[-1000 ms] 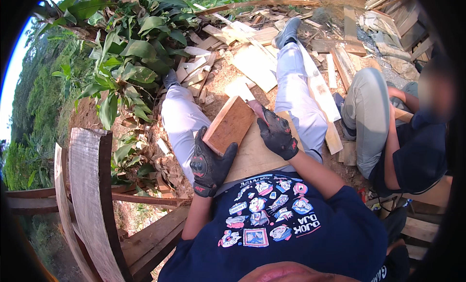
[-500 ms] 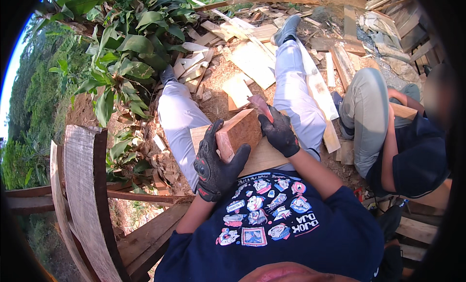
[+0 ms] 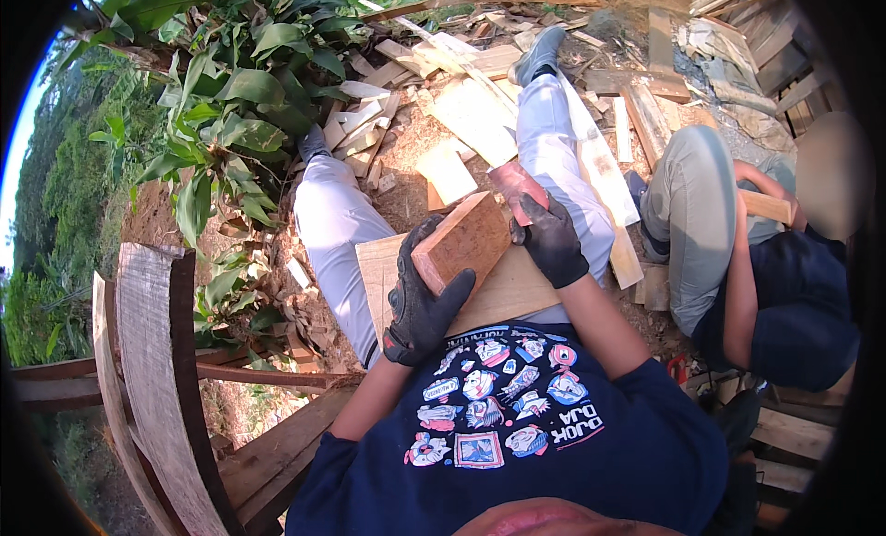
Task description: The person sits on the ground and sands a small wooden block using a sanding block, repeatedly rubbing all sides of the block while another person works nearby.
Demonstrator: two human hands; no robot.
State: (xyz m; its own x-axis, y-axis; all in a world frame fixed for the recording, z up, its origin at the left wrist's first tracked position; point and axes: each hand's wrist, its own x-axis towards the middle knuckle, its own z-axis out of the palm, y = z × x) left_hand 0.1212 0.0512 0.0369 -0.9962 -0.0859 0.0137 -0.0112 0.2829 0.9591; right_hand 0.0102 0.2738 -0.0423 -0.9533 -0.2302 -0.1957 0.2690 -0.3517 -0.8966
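Left grip (image 3: pixel 420 305) clasps a wooden block (image 3: pixel 469 243) over the board (image 3: pixel 519 291) across the thighs (image 3: pixel 343 220), seemingly to steady it, while the right grip (image 3: pixel 552 242) pinches a reddish sheet (image 3: pixel 517 185) beside the block's far-right end.

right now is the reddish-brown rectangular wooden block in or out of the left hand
In: the black-gloved left hand cups the block, fingers along one side, thumb by its near end.
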